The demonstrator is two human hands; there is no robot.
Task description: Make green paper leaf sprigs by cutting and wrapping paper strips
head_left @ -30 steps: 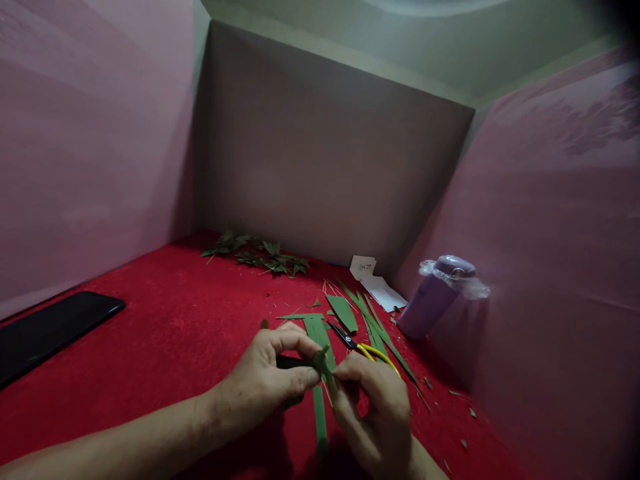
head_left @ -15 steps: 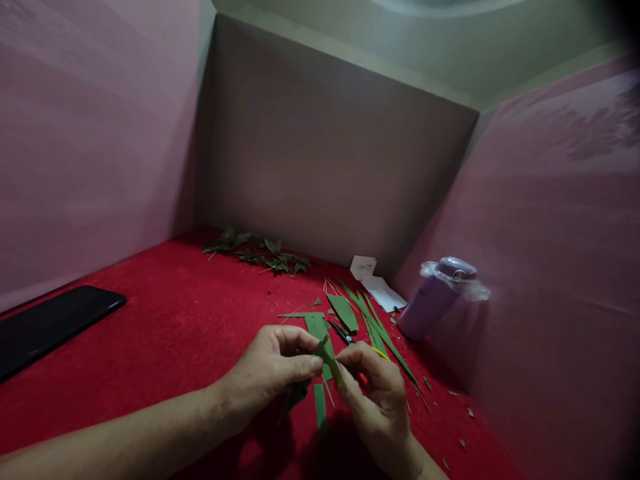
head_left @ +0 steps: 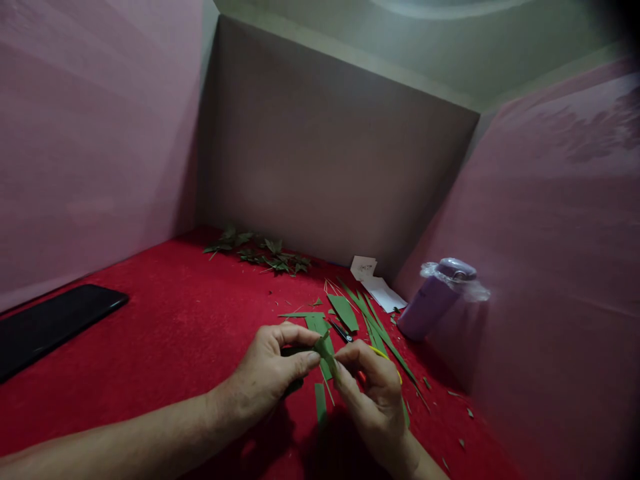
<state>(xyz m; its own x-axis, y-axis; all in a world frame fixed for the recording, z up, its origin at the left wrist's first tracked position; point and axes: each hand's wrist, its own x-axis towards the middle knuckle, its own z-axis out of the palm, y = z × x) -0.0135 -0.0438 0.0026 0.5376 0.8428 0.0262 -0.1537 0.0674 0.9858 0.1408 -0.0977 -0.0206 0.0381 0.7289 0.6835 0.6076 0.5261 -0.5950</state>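
Between my two hands a small folded piece of green leaf [head_left: 326, 347] is held above the red cloth. My left hand [head_left: 270, 367] pinches its upper left end between thumb and forefinger. At the lower right end, the thumb and fingers of my right hand [head_left: 373, 393] are closed on the same leaf. A darker green bit shows under my left fingers; its shape is mostly hidden. Scissors [head_left: 342, 331] with dark blades and a yellow-edged handle lie behind my right hand, partly covered. Flat cut leaf pieces [head_left: 315, 325] lie just beyond and beneath my hands.
Long green leaf strips [head_left: 385, 330] and a broad leaf piece [head_left: 343, 313] lie to the right. White papers [head_left: 384, 293] and a purple bottle [head_left: 430, 307] in clear plastic stand behind them. Leafy sprigs [head_left: 275, 257] lie at the back, a black phone [head_left: 60, 327] at left.
The folded leaf has turned slightly between my fingers, and the dark bit below my left hand has shifted up. My right hand has moved a little, baring more of the yellow scissor handle.
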